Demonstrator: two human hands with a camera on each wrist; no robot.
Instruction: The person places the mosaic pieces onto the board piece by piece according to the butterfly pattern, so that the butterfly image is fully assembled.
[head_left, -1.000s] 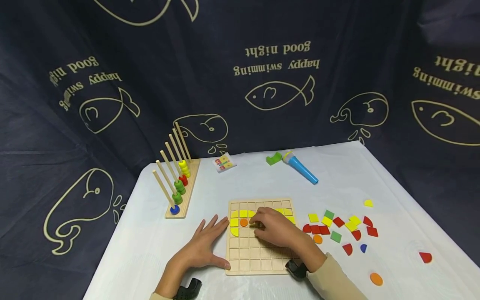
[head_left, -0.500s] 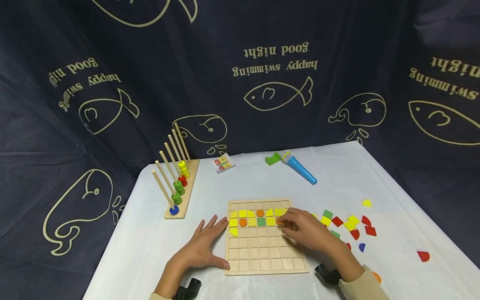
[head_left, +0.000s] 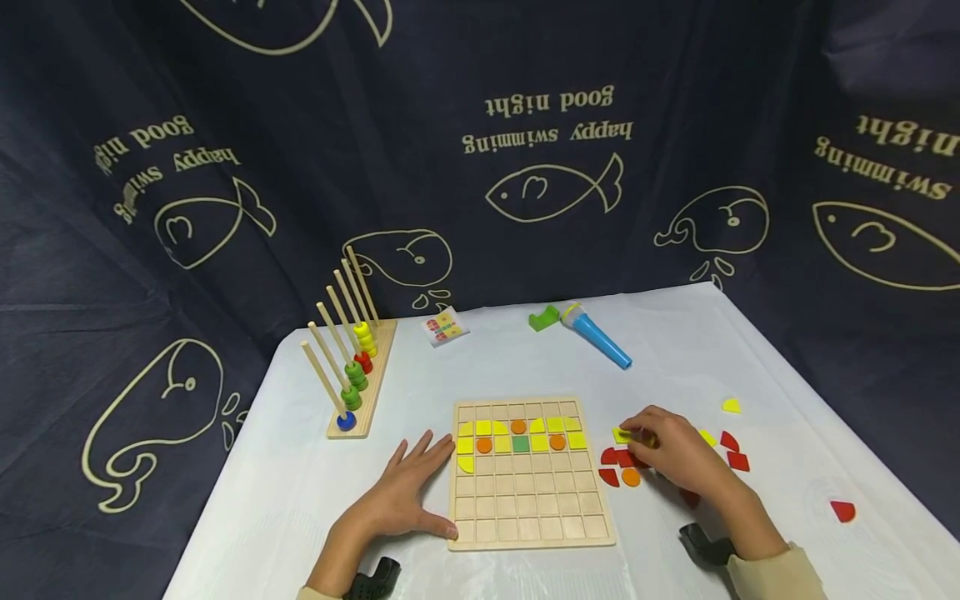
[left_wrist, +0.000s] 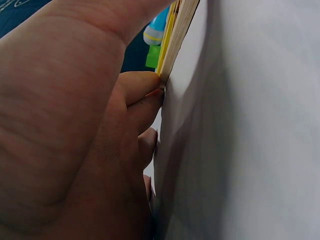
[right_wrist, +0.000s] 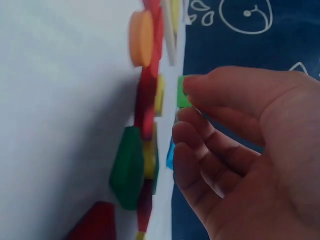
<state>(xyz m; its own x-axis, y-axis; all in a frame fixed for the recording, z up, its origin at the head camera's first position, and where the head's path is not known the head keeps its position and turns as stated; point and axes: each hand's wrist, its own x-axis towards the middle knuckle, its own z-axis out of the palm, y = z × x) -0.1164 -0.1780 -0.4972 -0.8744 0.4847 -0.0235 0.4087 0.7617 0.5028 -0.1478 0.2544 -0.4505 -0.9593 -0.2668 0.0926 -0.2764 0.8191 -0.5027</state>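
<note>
My left hand (head_left: 405, 492) lies spread on the cloth, its fingers and thumb touching the left edge of a wooden grid board (head_left: 528, 504). Set in the board's upper rows are several yellow tiles (head_left: 465, 444), orange discs (head_left: 557, 442) and one green square (head_left: 521, 444). To the right of the board my right hand (head_left: 667, 446) hovers over loose tiles. Its bent fingertips are close to a yellow square (head_left: 620, 436); in the right wrist view there is a gap between thumb and fingers, with nothing held. That hand hides some tiles beneath it, among them a green one (right_wrist: 127, 170).
Loose red tiles (head_left: 738, 461) and an orange disc (head_left: 631, 477) lie at the right. A peg stand with coloured beads (head_left: 378, 367) is at the left. Towards the back are a picture card (head_left: 445, 327), a green curved block (head_left: 544, 318) and a blue toy microphone (head_left: 600, 337).
My right hand has moved right, from over the board to above the loose tiles, uncovering the orange disc and yellow tiles at the board's right. The left hand has stayed in place.
</note>
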